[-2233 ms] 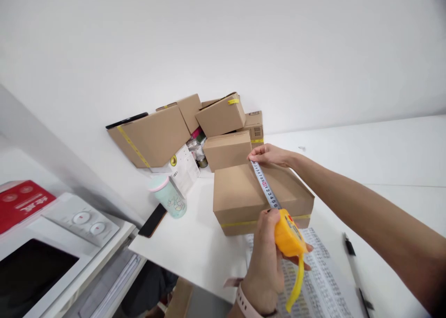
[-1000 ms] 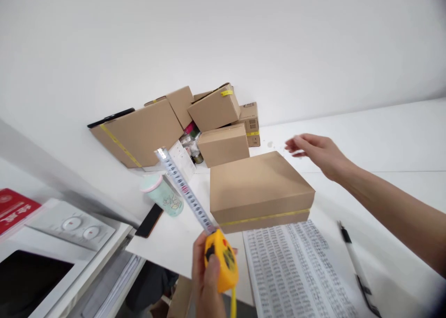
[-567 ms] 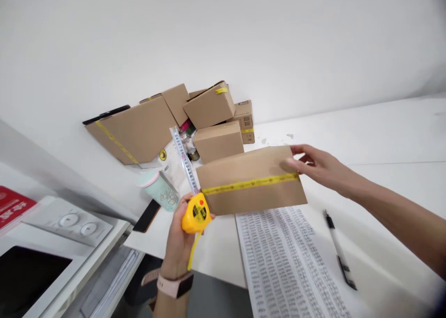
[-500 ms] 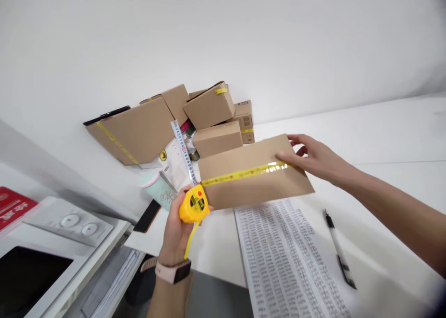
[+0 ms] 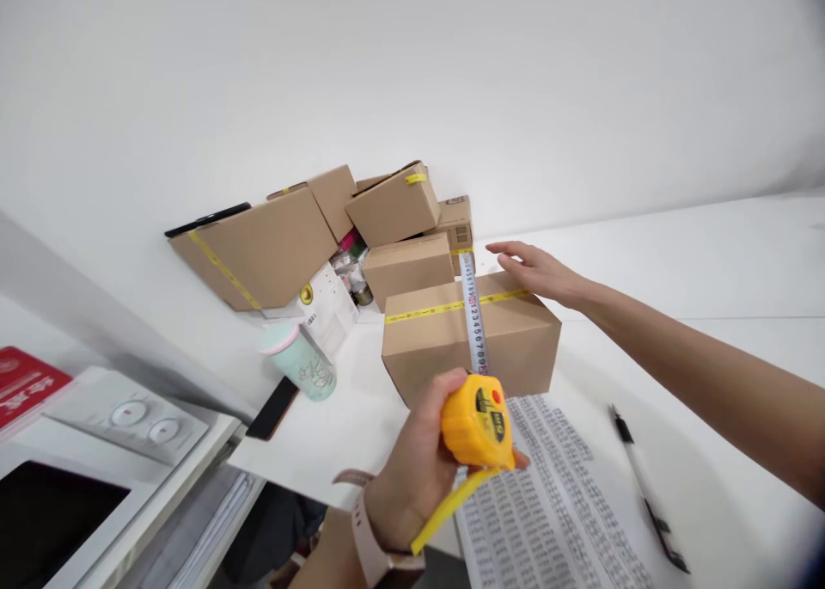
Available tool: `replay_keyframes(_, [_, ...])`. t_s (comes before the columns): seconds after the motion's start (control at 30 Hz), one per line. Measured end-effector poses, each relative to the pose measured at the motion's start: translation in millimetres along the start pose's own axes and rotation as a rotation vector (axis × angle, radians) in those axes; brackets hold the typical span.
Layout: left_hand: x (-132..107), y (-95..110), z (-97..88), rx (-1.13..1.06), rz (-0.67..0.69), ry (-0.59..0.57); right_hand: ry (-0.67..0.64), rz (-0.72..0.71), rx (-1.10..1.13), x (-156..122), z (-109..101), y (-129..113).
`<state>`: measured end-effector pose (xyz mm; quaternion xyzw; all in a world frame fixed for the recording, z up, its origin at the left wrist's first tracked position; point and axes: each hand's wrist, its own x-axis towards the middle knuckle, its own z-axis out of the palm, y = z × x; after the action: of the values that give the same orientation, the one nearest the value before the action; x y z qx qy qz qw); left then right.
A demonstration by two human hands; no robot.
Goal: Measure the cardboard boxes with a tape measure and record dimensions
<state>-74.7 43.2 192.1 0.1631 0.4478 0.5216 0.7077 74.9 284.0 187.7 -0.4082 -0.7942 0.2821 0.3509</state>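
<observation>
A yellow tape measure (image 5: 478, 422) is gripped in my left hand (image 5: 418, 464), its yellow wrist strap hanging below. From it a white blade (image 5: 473, 314) reaches away from me, over the top of a cardboard box (image 5: 444, 348) sealed with yellow tape. The box sits on the table at the upper end of the printed sheets (image 5: 547, 503). My right hand (image 5: 538, 271) is at the box's far right edge, fingers stretched out and holding nothing. Whether it touches the box is hard to tell.
Several more cardboard boxes (image 5: 393, 211) are stacked against the wall. A mint tumbler (image 5: 302, 365) with a pink lid stands left, beside a dark flat object (image 5: 271, 408). A pen (image 5: 648, 486) lies on the right. A white appliance with dials (image 5: 145, 421) is at far left.
The box has gone from tilted in my right hand to resting on the table. My right hand has let go. My left hand has brought the tape measure rightward, its blade now across the box.
</observation>
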Motion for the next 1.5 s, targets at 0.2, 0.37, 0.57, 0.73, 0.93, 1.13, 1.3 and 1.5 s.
replay_keyframes(0.2, [17.9, -4.6, 11.3, 0.084, -0.011, -0.015, -0.152, -0.119, -0.069, 28.1, 20.1, -0.7])
replay_keyframes(0.37, [21.1, -3.6, 16.2, 0.079, -0.017, -0.003, -0.182, -0.087, -0.153, 40.3, 38.9, 3.8])
replay_keyframes(0.57, [23.1, -13.2, 19.9, 0.068, -0.012, -0.072, -0.191, -0.015, -0.064, 39.5, 37.6, -2.8])
replay_keyframes(0.73, [24.3, -27.5, 18.7, 0.077, 0.061, -0.126, -0.208, 0.014, 0.004, 40.9, 36.9, -4.2])
replay_keyframes(0.93, [24.5, -29.5, 16.4, 0.092, 0.072, -0.144, -0.204, 0.034, 0.033, 42.5, 39.3, -2.7])
replay_keyframes(1.13, [27.0, -26.0, 22.0, 0.125, 0.125, -0.103, -0.19, 0.029, 0.028, 42.6, 39.8, -1.6])
replay_keyframes(1.3, [36.1, -29.1, 31.8, 0.134, 0.212, -0.103, -0.186, 0.027, 0.041, 44.0, 42.3, 1.8])
replay_keyframes(1.5, [36.8, -37.8, 34.0, 0.141, 0.28, -0.122, -0.198, 0.047, 0.06, 40.7, 41.6, -1.3])
